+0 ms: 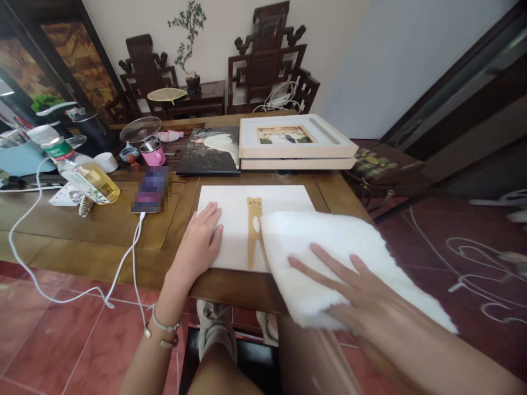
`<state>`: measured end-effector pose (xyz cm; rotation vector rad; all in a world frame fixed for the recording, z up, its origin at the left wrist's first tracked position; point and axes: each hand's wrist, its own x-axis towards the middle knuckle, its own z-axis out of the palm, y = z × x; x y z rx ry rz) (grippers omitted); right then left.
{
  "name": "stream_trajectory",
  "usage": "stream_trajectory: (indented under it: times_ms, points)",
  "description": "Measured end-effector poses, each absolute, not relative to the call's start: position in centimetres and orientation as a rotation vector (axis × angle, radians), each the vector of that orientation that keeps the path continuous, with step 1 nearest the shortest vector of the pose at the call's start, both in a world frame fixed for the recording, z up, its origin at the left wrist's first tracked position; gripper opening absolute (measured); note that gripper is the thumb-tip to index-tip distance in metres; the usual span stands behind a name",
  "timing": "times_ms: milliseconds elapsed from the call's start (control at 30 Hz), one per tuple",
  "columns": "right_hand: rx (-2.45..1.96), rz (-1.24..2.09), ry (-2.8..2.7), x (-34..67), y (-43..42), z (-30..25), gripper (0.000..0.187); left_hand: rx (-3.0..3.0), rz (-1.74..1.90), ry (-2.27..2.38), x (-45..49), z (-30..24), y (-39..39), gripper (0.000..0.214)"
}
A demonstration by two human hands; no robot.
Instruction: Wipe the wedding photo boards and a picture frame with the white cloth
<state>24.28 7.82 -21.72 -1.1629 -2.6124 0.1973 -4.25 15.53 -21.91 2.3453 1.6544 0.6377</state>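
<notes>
My left hand [201,241] lies flat near the left edge of a white board or book [230,230] on the table, fingers stretched out and holding nothing. On the board's middle is a flat tan shape [252,233] with a bear-like head; I cannot tell whether it is printed or loose. A fluffy white cloth [329,233] covers the board's right part and hangs past the table's front edge. My right hand [349,291] is on top of this cloth with its fingers spread; its thumb is partly hidden near the cloth's lower edge.
Behind the board lie a dark picture album [212,151] and stacked white framed boxes [296,156]. To the left are a phone [150,189] on a white cable [134,244], a drink bottle [90,173] and a pink mug [153,154]. Several cables lie on the floor at right.
</notes>
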Motion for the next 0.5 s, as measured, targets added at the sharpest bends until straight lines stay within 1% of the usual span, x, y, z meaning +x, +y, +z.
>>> stream_trajectory:
  times_ms: [67, 167, 267, 400, 500]
  points:
    - [-1.138, 0.214, -2.651, 24.6, 7.1, -21.4, 0.039, 2.345, 0.637, 1.659, -4.3, -21.8, 15.5, 0.041]
    - [-1.094, 0.162, -2.663, 25.0, 8.5, -21.2, 0.041, 2.346, 0.646, 1.653, -4.3, -21.7, 15.3, 0.04]
    - [-1.104, 0.131, -2.638, 24.8, 12.3, -21.2, 0.043, 2.35, 0.659, 1.644, -4.2, -21.8, 15.3, 0.04]
    - [-1.235, 0.136, -2.632, 23.8, 18.0, -21.0, 0.047, 2.351, 0.669, 1.636, -4.0, -22.1, 15.4, 0.039]
    - [-1.326, 0.108, -2.607, 22.8, 20.0, -20.9, 0.052, 2.354, 0.674, 1.631, -4.0, -22.4, 15.4, 0.039]
